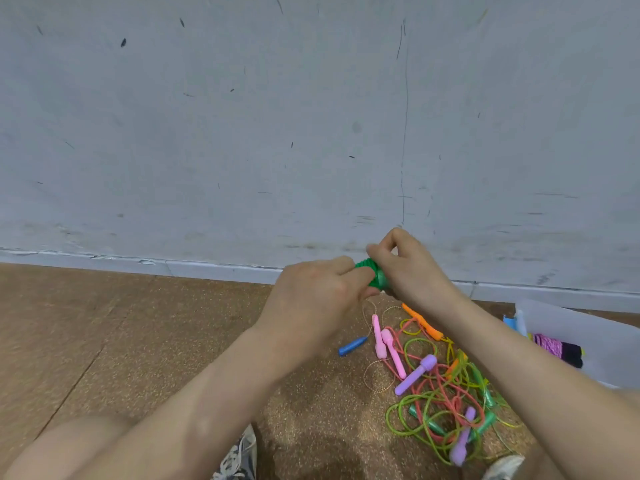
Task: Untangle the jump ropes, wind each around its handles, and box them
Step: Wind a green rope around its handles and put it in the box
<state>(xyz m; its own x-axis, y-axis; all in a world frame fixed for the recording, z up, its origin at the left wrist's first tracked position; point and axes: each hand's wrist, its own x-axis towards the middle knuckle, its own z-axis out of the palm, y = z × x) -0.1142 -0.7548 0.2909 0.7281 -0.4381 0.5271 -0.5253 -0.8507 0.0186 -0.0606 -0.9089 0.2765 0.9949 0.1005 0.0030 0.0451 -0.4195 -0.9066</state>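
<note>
Currently, in the head view, the left hand [322, 289] and right hand [408, 268] hold the green jump rope [367, 270] above the floor [138, 341]. The fingers of both are clamped on its coiled bundle, and winding looks nearly complete. One wound rope [554, 344] lies in the white box [606, 341]. The tangled pile [443, 403] on the floor is not yet untangled, wound or boxed.

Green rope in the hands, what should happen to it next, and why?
Probably carry it right and drop it in the white box. The green rope looks tightly wound into a bundle, gripped by the left hand and right hand, and no loose green tail shows. The box already holds another wound bundle, while a tangled pile waits on the floor.
</note>
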